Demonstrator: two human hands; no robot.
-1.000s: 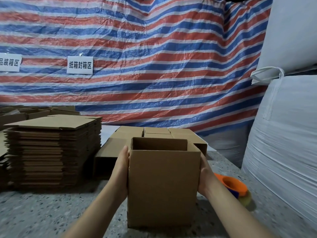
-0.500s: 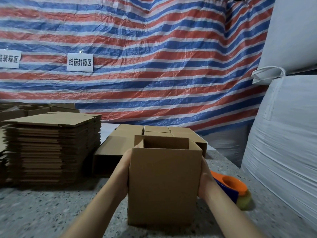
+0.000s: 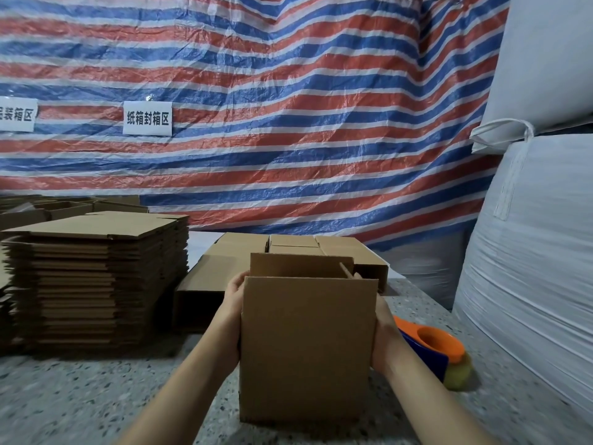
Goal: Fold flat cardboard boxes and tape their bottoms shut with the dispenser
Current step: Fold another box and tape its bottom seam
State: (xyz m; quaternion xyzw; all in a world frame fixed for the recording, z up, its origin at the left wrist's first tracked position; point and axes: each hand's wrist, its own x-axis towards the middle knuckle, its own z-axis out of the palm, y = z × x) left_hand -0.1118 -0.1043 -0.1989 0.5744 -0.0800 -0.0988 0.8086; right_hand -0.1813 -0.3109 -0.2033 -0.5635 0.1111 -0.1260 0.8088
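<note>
A person's left hand [image 3: 236, 303] and right hand [image 3: 383, 332] press flat against opposite side walls of an upright cardboard box [image 3: 306, 348], each grip a loose, nearly straight-fingered clasp with the box squeezed between the palms. How far the fingers wrap round the far corners is hidden by the box itself. The box stands on the speckled tabletop [image 3: 80, 403] directly in front of the person, its top open, its upper flaps standing upright or leaning inward, and nothing is visible inside it. Whether its bottom is already taped cannot be told from here. To do this step well, it seems wise to keep even pressure on both walls so the box stays square, and to hold it steady before turning it or reaching for tape. Just beside the right hand, lying on the tabletop, is the orange and blue tape dispenser [image 3: 433, 348], near enough to pick up easily. Behind the box sit several assembled boxes [image 3: 288, 245] with closed faces upward. To the left rises a tall stack of flat cardboard blanks [image 3: 96, 284], waiting to be folded.
</note>
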